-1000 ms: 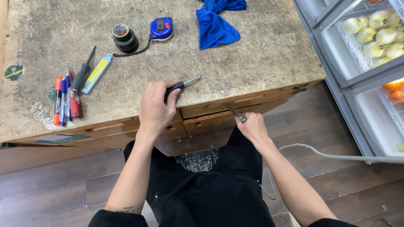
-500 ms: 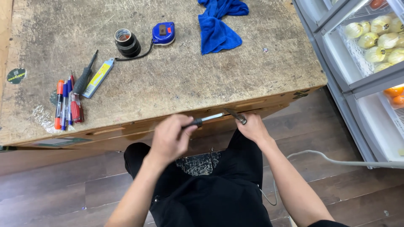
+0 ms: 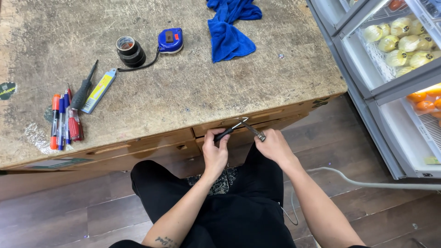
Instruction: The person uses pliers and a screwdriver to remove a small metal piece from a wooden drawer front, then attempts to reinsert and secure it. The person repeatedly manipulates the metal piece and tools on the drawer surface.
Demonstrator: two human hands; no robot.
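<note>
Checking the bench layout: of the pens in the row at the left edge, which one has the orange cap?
The outermost pen, farthest left in the row. Its cap and lower end are orange; the pens beside it are blue.

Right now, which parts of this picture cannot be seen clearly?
- Head view: the tool tips are too small to tell whether they touch.
- The left hand covers most of the screwdriver handle.
- The picture edge cuts off the fridge and the blue cloth.

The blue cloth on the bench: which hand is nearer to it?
Right. The right hand sits below the blue cloth, slightly to its right; the left hand lies a little lower, at the bench's front edge.
</note>
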